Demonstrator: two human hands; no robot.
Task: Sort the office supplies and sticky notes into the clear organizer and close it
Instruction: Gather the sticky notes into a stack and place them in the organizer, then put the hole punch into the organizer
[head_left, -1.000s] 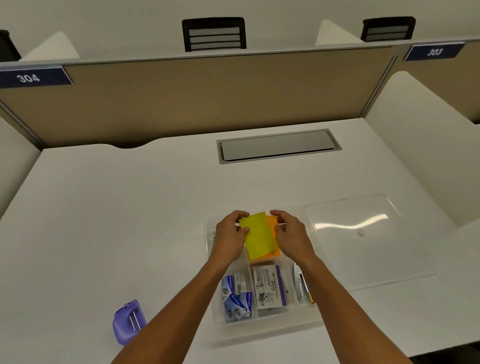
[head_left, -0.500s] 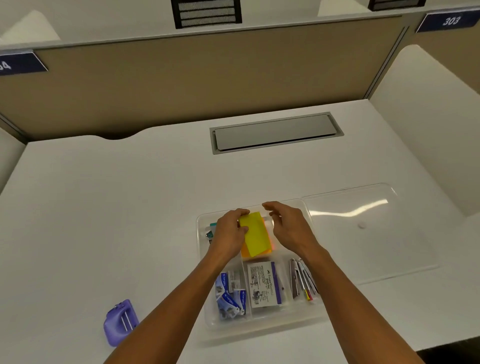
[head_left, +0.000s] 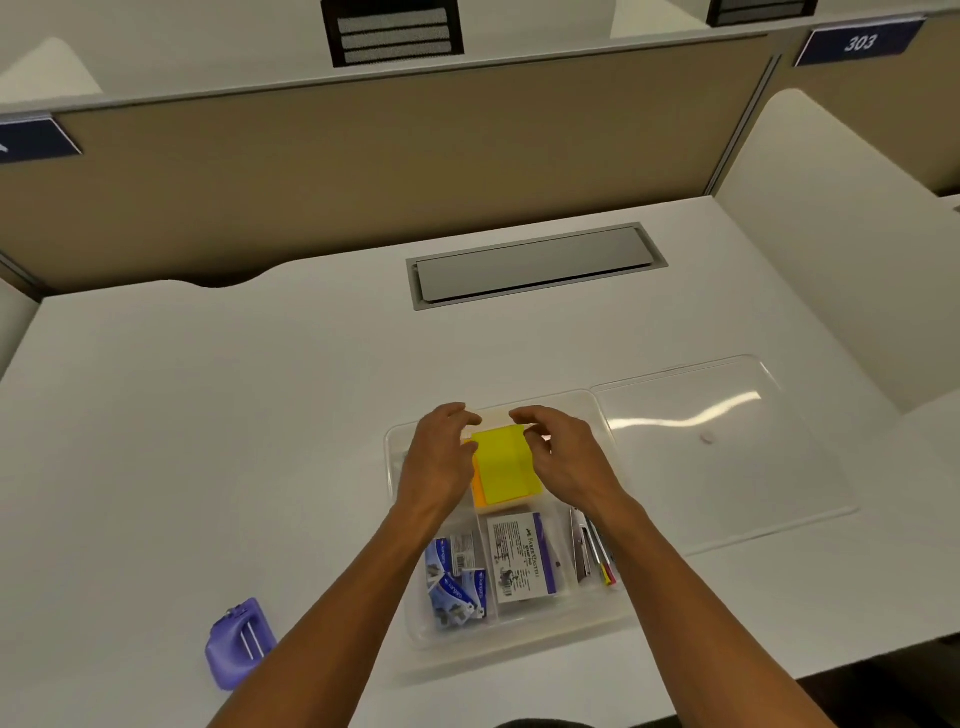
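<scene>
Both grips look released: left hand (head_left: 441, 457) and right hand (head_left: 566, 457) hover with loosely curled fingers beside the yellow sticky notes (head_left: 506, 465), which lie on an orange pad (head_left: 479, 493) in the clear organizer (head_left: 519, 636), lower centre. Sorting seems nearly done: one white packet (head_left: 522, 558), several blue packets (head_left: 457, 587), and pens (head_left: 592, 551) are inside. One purple stapler (head_left: 239, 642) waits on the tabletop (head_left: 208, 441); one lid (head_left: 727, 457) lies open.
</scene>
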